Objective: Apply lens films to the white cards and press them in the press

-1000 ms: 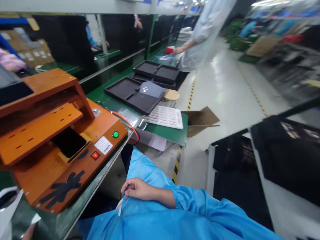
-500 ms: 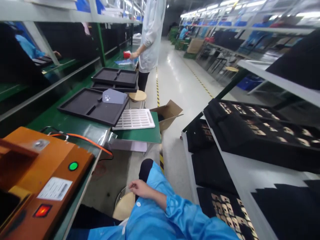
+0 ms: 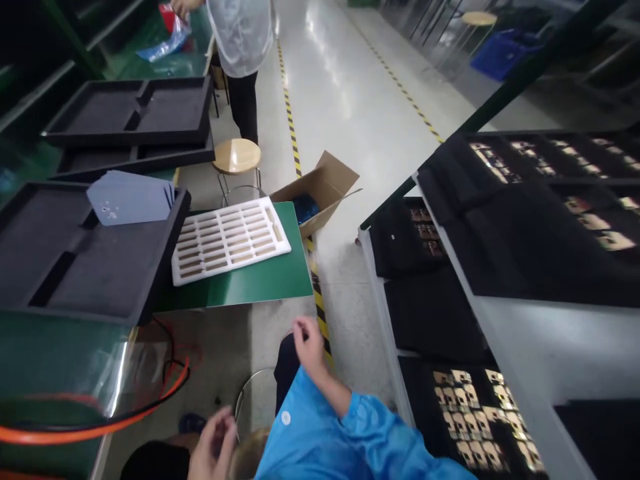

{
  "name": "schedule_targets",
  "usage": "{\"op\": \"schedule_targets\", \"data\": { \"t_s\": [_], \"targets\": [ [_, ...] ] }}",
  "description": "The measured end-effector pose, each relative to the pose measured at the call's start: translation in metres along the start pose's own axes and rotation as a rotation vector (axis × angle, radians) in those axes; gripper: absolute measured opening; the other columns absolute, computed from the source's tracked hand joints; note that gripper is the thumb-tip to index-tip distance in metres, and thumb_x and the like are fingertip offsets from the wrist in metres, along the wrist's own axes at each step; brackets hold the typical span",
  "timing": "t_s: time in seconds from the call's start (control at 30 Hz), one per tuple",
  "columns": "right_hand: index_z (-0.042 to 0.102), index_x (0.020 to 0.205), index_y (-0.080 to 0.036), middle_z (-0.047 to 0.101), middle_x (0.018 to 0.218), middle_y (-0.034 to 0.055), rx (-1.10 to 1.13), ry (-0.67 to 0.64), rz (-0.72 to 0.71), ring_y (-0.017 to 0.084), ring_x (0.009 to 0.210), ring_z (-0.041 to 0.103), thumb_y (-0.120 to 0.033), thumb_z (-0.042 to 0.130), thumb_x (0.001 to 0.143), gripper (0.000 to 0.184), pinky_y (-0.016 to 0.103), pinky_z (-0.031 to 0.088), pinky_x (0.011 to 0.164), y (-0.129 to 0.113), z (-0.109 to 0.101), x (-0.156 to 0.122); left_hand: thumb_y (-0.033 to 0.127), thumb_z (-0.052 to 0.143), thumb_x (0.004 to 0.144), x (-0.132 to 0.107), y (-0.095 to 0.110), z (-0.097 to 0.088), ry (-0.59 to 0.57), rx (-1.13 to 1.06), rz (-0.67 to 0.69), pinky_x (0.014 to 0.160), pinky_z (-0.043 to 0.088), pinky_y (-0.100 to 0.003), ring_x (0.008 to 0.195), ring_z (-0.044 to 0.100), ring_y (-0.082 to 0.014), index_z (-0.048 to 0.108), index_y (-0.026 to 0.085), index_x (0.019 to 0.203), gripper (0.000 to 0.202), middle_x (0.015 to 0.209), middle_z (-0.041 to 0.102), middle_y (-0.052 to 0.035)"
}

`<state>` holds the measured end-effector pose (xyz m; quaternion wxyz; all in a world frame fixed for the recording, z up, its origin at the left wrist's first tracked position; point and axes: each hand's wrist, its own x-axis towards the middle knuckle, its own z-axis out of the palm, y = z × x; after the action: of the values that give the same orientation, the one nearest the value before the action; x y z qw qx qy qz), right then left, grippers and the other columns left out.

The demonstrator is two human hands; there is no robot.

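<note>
My left hand (image 3: 214, 445) is low in the view, left of my blue smock. Its fingers are loosely bent, with a gap to the thumb and nothing between them. Over my right knee hangs my right hand (image 3: 310, 347), fingers curled in and no object visible in it. Neither hand touches the table. Ahead of my hands, a white slotted tray (image 3: 230, 239) lies on a green board (image 3: 280, 273). To its left is a black divided tray (image 3: 110, 280), with grey-blue cards (image 3: 133, 200) fanned across its edge.
More black trays (image 3: 135, 110) are stacked behind. A wooden stool (image 3: 237, 157) and an open cardboard box (image 3: 325, 187) stand beyond the board. On my right, a rack (image 3: 450, 267) carries black trays of shiny metal parts (image 3: 470, 420). An orange cable (image 3: 125, 417) loops off the table. A co-worker (image 3: 240, 40) stands ahead.
My view has tilted down and moved forward; the orange machine has left the picture. My left hand has come into view, and my right hand has shifted forward and to the right.
</note>
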<state>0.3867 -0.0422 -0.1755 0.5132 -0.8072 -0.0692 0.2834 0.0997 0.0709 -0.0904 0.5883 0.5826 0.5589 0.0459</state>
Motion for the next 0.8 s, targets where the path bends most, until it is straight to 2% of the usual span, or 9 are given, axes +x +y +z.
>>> {"op": "schedule_targets", "data": {
  "t_s": [0.03, 0.1, 0.2, 0.3, 0.37, 0.43, 0.53, 0.63, 0.8],
  "targets": [
    [0.061, 0.135, -0.016, 0.058, 0.15, 0.0228, -0.041, 0.111, -0.007, 0.034, 0.148, 0.049, -0.046, 0.048, 0.103, 0.046, 0.055, 0.04, 0.125, -0.004, -0.013, 0.026, 0.066, 0.095, 0.066, 0.025, 0.015, 0.013, -0.032, -0.14, -0.089, 0.08, 0.068, -0.034, 0.096, 0.08, -0.031, 0.08, 0.022, 0.115, 0.069, 0.106, 0.082, -0.0136],
    [0.047, 0.154, -0.011, 0.044, 0.165, 0.026, -0.116, 0.224, -0.005, 0.034, 0.159, 0.035, -0.044, 0.05, 0.103, 0.06, 0.055, 0.032, 0.129, -0.013, -0.032, 0.08, 0.048, 0.092, 0.079, 0.079, 0.052, 0.041, 0.121, -0.432, -0.26, 0.074, 0.067, -0.032, 0.099, 0.08, -0.0301, 0.072, 0.017, 0.126, 0.06, 0.116, 0.079, -0.0185],
    [0.06, 0.144, -0.012, 0.065, 0.147, 0.023, -0.192, 0.18, 0.032, 0.033, 0.141, 0.059, -0.047, 0.062, 0.1, 0.057, 0.046, 0.048, 0.117, -0.025, -0.034, 0.14, 0.048, 0.057, 0.109, 0.16, 0.104, 0.078, 0.205, -0.532, -0.282, 0.087, 0.069, -0.037, 0.106, 0.079, -0.0268, 0.063, 0.012, 0.132, 0.044, 0.124, 0.073, -0.0243],
    [0.072, 0.126, -0.013, 0.079, 0.122, 0.019, -0.263, 0.122, 0.082, 0.032, 0.117, 0.074, -0.052, 0.065, 0.101, 0.047, 0.039, 0.057, 0.101, -0.032, -0.016, 0.16, 0.042, 0.051, 0.113, 0.216, 0.136, 0.095, 0.261, -0.562, -0.245, 0.096, 0.068, -0.044, 0.111, 0.078, -0.0249, 0.06, 0.014, 0.131, 0.035, 0.126, 0.072, -0.02],
    [0.073, 0.126, -0.011, 0.079, 0.122, 0.0215, -0.321, 0.136, 0.117, 0.034, 0.116, 0.075, -0.056, 0.065, 0.102, 0.052, 0.04, 0.057, 0.099, -0.035, -0.004, 0.158, 0.033, 0.06, 0.109, 0.237, 0.143, 0.099, 0.345, -0.554, -0.229, 0.095, 0.069, -0.047, 0.116, 0.076, -0.0248, 0.057, 0.017, 0.132, 0.028, 0.131, 0.069, -0.0158],
    [0.072, 0.131, -0.01, 0.078, 0.124, 0.0231, -0.372, 0.147, 0.142, 0.036, 0.117, 0.075, -0.059, 0.064, 0.104, 0.056, 0.04, 0.057, 0.099, -0.038, 0.003, 0.154, 0.027, 0.066, 0.106, 0.248, 0.143, 0.101, 0.451, -0.533, -0.219, 0.09, 0.07, -0.047, 0.12, 0.073, -0.025, 0.051, 0.02, 0.137, 0.035, 0.14, 0.064, -0.014],
    [0.071, 0.132, -0.009, 0.078, 0.124, 0.0231, -0.432, 0.134, 0.152, 0.035, 0.116, 0.076, -0.06, 0.06, 0.107, 0.058, 0.038, 0.057, 0.097, -0.045, 0.009, 0.153, 0.026, 0.066, 0.106, 0.256, 0.142, 0.103, 0.553, -0.51, -0.193, 0.081, 0.072, -0.038, 0.122, 0.071, -0.023, 0.045, 0.024, 0.14, 0.04, 0.148, 0.058, -0.0123],
    [0.072, 0.128, -0.011, 0.079, 0.121, 0.0214, -0.488, 0.108, 0.137, 0.033, 0.112, 0.077, -0.062, 0.054, 0.109, 0.057, 0.036, 0.057, 0.093, -0.059, 0.019, 0.164, 0.025, 0.065, 0.107, 0.269, 0.151, 0.101, 0.575, -0.504, -0.172, 0.076, 0.071, -0.032, 0.115, 0.072, -0.0225, 0.048, 0.022, 0.142, 0.039, 0.147, 0.059, -0.0126],
    [0.069, 0.131, -0.008, 0.079, 0.117, 0.0233, -0.612, 0.031, 0.045, 0.031, 0.109, 0.077, -0.062, 0.048, 0.112, 0.06, 0.033, 0.056, 0.089, -0.087, 0.028, 0.194, 0.028, 0.067, 0.107, 0.295, 0.186, 0.088, 0.528, -0.523, -0.177, 0.082, 0.068, -0.036, 0.109, 0.071, -0.0226, 0.058, 0.018, 0.144, 0.039, 0.141, 0.062, -0.0127]
  ]
}}
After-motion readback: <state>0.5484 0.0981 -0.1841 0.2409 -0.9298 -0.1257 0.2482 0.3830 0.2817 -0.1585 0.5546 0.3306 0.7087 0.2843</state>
